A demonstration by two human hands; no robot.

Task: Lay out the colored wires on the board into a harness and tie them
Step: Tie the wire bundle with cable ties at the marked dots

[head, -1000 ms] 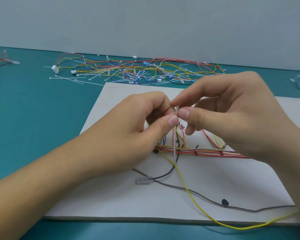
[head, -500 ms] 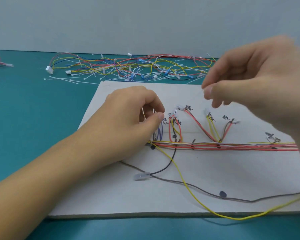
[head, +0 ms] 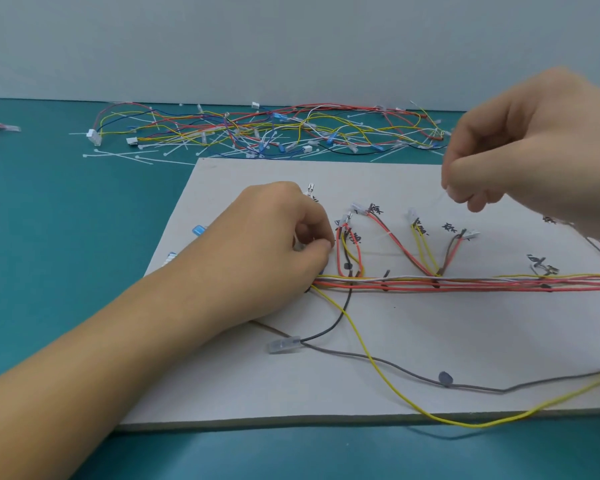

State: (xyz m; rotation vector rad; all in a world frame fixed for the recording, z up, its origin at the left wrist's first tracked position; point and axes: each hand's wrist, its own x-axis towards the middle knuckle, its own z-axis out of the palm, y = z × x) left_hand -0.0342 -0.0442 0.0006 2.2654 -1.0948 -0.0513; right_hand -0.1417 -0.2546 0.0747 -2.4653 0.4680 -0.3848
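red-and-yellow wire bundle [head: 465,284]: on grey cardboard board [head: 465,334]
left hand [head: 267,247]: pinching bundle's left end
right hand [head: 520,147]: above board, seemingly pinching thin white cable tie [head: 439,199]

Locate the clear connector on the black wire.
Head view: the clear connector lies on the board, front left, just below the left hand and left of the loose yellow wire.

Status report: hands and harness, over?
Left hand pinching at left end of wire bundle. Right hand raised, pinching faint cable tie tail. Loose yellow wire crosses board front.
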